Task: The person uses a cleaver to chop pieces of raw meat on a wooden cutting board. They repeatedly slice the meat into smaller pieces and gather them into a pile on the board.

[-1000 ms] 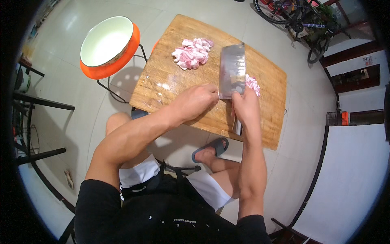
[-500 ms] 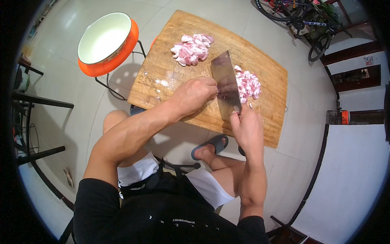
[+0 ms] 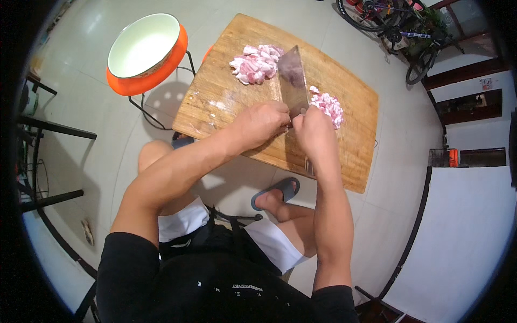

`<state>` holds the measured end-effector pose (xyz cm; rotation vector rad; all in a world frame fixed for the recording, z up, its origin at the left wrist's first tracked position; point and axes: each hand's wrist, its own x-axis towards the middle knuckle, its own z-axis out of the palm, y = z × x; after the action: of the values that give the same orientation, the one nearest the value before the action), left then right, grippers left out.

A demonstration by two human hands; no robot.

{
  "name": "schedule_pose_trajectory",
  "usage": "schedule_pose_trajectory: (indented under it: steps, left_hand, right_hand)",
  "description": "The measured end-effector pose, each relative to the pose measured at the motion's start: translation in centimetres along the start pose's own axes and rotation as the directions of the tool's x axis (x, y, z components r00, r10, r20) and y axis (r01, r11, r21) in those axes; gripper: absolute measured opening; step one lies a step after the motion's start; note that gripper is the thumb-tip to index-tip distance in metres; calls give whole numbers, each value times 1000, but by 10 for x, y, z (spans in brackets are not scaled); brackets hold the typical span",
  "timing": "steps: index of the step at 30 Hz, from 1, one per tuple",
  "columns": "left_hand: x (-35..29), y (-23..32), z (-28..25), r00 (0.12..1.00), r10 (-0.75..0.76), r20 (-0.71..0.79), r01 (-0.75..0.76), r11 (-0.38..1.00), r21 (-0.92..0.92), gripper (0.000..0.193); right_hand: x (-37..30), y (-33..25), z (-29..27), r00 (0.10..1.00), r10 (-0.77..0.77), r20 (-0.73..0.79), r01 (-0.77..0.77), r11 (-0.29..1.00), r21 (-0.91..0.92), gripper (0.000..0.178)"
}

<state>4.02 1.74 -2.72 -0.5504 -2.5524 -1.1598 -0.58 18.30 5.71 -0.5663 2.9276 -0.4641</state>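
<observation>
A cleaver (image 3: 292,78) with a broad dark blade stands over the wooden cutting board (image 3: 350,153), its far end pointing away from me. My right hand (image 3: 316,132) is closed around it near the handle end. Just left of the blade, my left hand (image 3: 262,124) presses down on the board with curled fingers; whatever lies under them is hidden. A heap of sliced pink and white raw meat (image 3: 256,64) sits at the far left of the board. Finely diced meat (image 3: 328,107) lies to the right of the blade, partly covered by my right hand.
At the left, a white enamel bowl (image 3: 142,46) rests on an orange stool (image 3: 175,62) with black legs. Black metal legs (image 3: 59,129) of furniture stand farther left. A bicycle (image 3: 398,32) is at the far right. My slippered foot (image 3: 277,195) is below the board's near edge.
The cleaver has shifted slightly left and farther away, and my right hand has moved up and left, close against my left hand. The left hand stays nearly in place.
</observation>
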Motion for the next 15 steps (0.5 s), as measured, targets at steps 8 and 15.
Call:
schedule_pose_trajectory:
  steps: [8,15]
  left_hand:
    - [-7,-4,-5,998,-60,-35,56,993,-100,14]
    - [-10,1,-14,1000,-6,4,6,999,44,12]
  right_hand:
    - [-6,52,10,1000,23,-21,-12,909,417,30]
    - [-44,16,-20,998,64,-15,-61,988,144,27]
